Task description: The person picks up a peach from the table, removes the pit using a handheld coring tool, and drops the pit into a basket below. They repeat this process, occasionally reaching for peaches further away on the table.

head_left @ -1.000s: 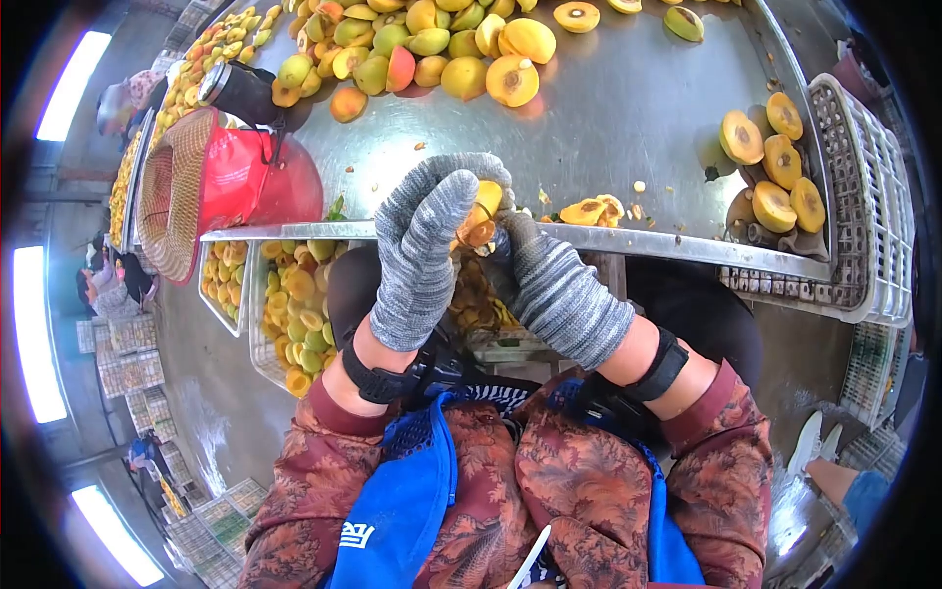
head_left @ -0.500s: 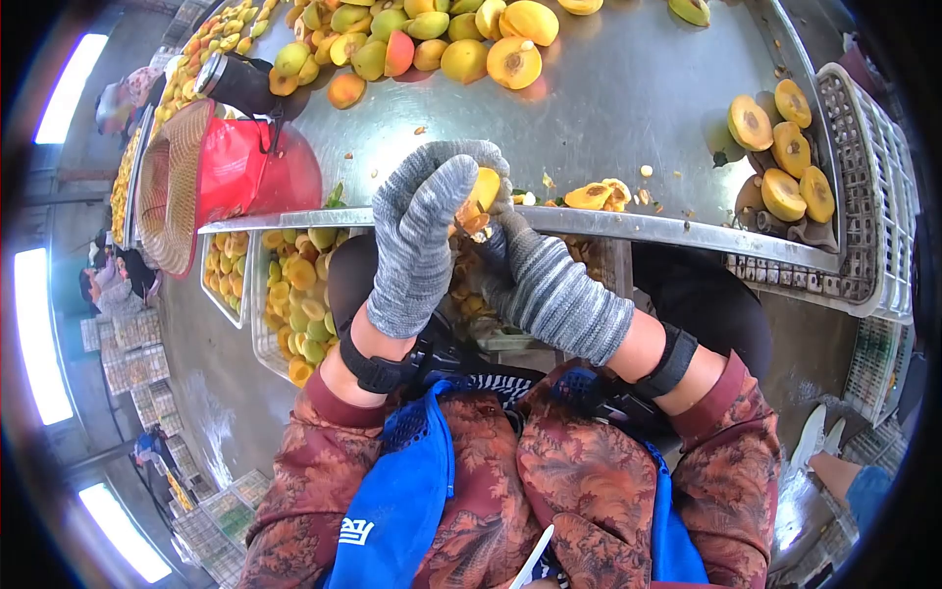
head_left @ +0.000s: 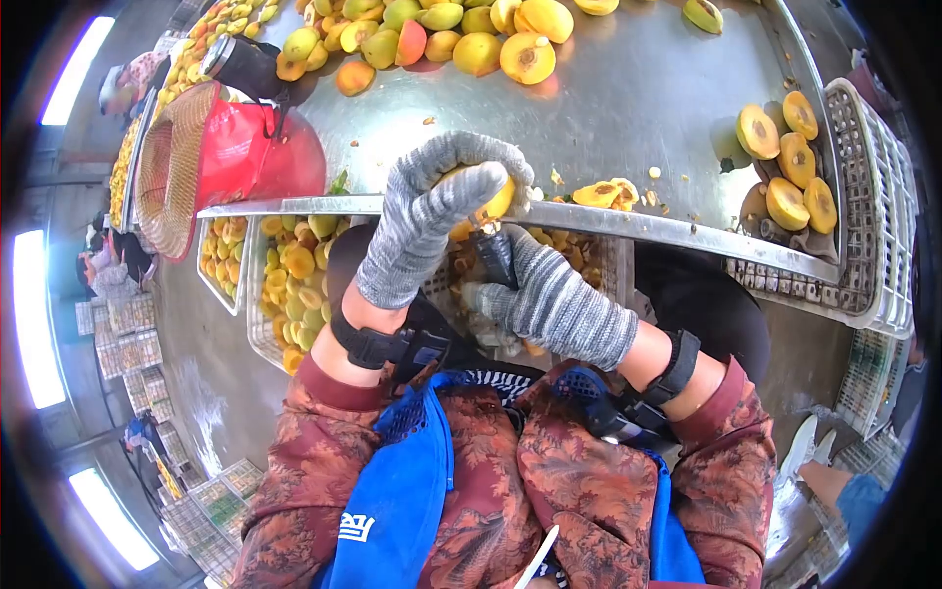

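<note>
My left hand (head_left: 422, 211), in a grey knit glove, is curled around a yellow peach (head_left: 498, 201) at the table's near edge. Most of the fruit is hidden by the fingers. Just below it, my right hand (head_left: 559, 294), gloved the same way, grips a black-handled tool (head_left: 496, 257). Its metal end points up at the peach, but the tip's shape is hard to make out. On the metal table (head_left: 628, 108), some cut peach pieces (head_left: 603, 193) lie to the right of my left hand, with small scraps around them.
Whole and halved peaches (head_left: 476, 54) are heaped at the back. Several halves (head_left: 785, 204) lie at the right edge beside a white plastic crate (head_left: 888, 226). A red bag (head_left: 260, 152), straw hat (head_left: 172, 172) and black flask (head_left: 240, 69) sit left. Crates of peach halves (head_left: 294, 285) stand below.
My right hand has drawn down slightly from the peach, so more of the tool's black handle shows. My left hand still holds the fruit. The view has shifted a little.
</note>
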`<action>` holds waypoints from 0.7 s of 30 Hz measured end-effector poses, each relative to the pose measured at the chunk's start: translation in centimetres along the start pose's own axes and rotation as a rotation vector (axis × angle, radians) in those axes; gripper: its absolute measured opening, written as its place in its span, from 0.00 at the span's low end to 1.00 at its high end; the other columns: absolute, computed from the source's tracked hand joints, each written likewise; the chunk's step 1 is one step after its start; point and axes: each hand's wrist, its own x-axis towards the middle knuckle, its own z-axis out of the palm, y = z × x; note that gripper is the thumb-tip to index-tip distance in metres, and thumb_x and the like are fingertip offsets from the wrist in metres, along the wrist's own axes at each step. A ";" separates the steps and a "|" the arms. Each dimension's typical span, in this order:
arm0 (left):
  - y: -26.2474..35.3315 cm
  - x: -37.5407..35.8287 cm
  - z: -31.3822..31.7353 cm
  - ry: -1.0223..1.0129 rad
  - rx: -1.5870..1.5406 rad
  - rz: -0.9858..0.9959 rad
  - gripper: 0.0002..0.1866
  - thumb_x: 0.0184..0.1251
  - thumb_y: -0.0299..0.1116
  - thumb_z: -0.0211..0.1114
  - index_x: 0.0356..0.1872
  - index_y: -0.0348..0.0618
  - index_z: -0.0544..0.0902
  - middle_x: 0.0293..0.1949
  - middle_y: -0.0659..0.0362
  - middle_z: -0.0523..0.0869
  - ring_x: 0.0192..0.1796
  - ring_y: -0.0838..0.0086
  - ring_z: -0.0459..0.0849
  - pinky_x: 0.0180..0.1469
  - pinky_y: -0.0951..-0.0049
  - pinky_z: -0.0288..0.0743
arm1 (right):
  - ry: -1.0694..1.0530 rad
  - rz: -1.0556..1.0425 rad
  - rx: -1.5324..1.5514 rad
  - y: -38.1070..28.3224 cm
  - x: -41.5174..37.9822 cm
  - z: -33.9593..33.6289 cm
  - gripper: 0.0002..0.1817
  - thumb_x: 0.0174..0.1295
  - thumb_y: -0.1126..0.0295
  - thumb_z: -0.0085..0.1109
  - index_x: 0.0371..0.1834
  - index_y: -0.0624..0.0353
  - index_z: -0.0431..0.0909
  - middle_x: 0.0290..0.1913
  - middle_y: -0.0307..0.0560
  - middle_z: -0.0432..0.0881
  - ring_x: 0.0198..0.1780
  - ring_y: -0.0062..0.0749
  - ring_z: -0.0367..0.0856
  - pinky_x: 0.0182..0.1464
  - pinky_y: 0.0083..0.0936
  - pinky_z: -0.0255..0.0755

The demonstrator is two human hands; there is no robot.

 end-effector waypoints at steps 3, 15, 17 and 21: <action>0.0 0.1 -0.2 -0.023 -0.037 -0.111 0.14 0.55 0.37 0.60 0.34 0.35 0.79 0.28 0.56 0.81 0.32 0.74 0.79 0.39 0.75 0.73 | 0.022 0.017 -0.229 -0.7 -0.2 0.0 0.32 0.53 0.70 0.60 0.57 0.71 0.56 0.43 0.44 0.73 0.45 0.24 0.71 0.46 0.21 0.68; 1.0 1.6 -1.3 -0.248 0.306 -0.188 0.11 0.52 0.35 0.61 0.28 0.35 0.79 0.25 0.57 0.81 0.30 0.74 0.79 0.34 0.74 0.74 | -0.205 0.189 0.319 -2.3 -1.2 0.1 0.11 0.55 0.67 0.56 0.32 0.62 0.66 0.20 0.40 0.71 0.15 0.22 0.70 0.17 0.18 0.67; 0.8 1.5 -1.1 -0.238 0.283 -0.189 0.12 0.52 0.35 0.61 0.28 0.35 0.79 0.25 0.57 0.81 0.29 0.73 0.79 0.33 0.74 0.74 | -0.239 0.204 0.381 -2.0 -1.4 0.0 0.11 0.55 0.67 0.56 0.31 0.62 0.67 0.19 0.40 0.71 0.14 0.22 0.69 0.17 0.18 0.66; 0.9 1.2 -0.3 -0.160 0.168 -0.183 0.14 0.53 0.38 0.61 0.28 0.34 0.79 0.25 0.54 0.80 0.27 0.71 0.80 0.30 0.73 0.75 | -0.434 0.243 0.698 -1.6 -1.6 -0.7 0.12 0.54 0.65 0.58 0.31 0.61 0.68 0.19 0.40 0.71 0.13 0.22 0.68 0.14 0.17 0.64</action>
